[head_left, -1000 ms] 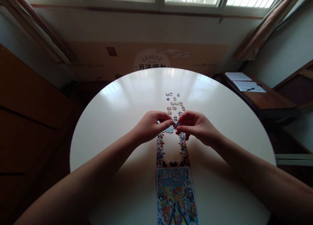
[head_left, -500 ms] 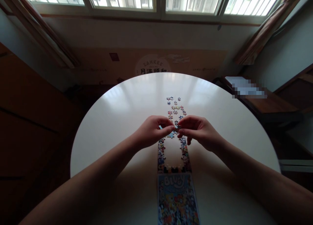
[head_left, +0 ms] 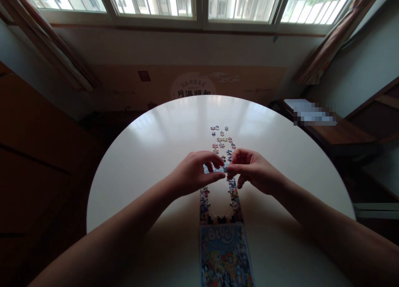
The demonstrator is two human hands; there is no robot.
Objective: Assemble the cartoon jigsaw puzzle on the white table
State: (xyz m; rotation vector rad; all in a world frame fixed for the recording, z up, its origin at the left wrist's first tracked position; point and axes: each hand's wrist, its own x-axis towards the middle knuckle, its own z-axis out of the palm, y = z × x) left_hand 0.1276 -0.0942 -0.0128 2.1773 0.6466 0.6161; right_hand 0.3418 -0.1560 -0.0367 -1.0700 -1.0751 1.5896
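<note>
Between the thumb and fingertips of my right hand [head_left: 254, 169] is a small jigsaw puzzle piece [head_left: 226, 169], held just above the far side of the puzzle. My left hand [head_left: 202, 171] is open on the other side of it, thumb and fingers apart. Below both hands lies a partly joined puzzle frame [head_left: 204, 201], with colourful side strips and a bare middle. Its light blue far edge [head_left: 218, 166] is partly hidden by my hands. Several loose puzzle pieces [head_left: 222, 139] lie scattered beyond it.
A picture sheet marked "Bluey" [head_left: 226, 253] lies against the puzzle's near edge. Everything rests on a round white table [head_left: 140, 154]. At the right stands a wooden bench [head_left: 346, 127] with a blurred pale item on it. Windows and a wall are behind the table.
My left fingers have parted from the small piece, which now stays in my right hand. The view has shifted slightly.
</note>
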